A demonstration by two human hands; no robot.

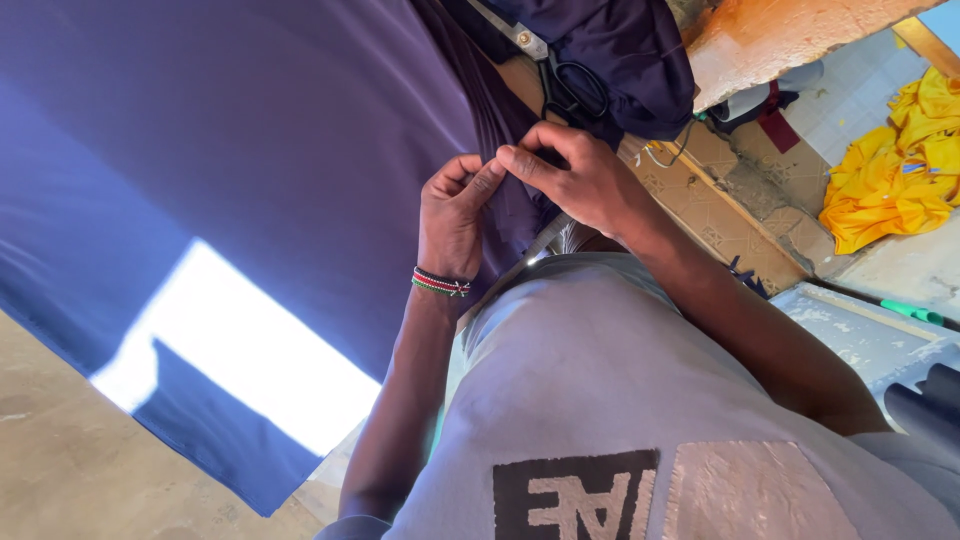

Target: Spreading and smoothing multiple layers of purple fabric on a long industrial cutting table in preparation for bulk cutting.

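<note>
A large dark blue cloth (pixel 250 130) spreads over the table and fills the left of the view. My left hand (pixel 452 215), with a beaded bracelet at the wrist, pinches a fold at the cloth's edge. My right hand (pixel 583 178) meets it fingertip to fingertip and pinches the same fold. Just beyond my right hand, black-handled scissors (pixel 568 85) lie on the table, partly under another heap of dark cloth (pixel 630 50).
A bright sunlit patch (pixel 240 350) falls across the blue cloth. The wooden table edge (pixel 700 190) runs diagonally past my right arm. A crumpled yellow cloth (pixel 900 170) lies on the floor at the right. My grey shirt (pixel 600 400) fills the bottom.
</note>
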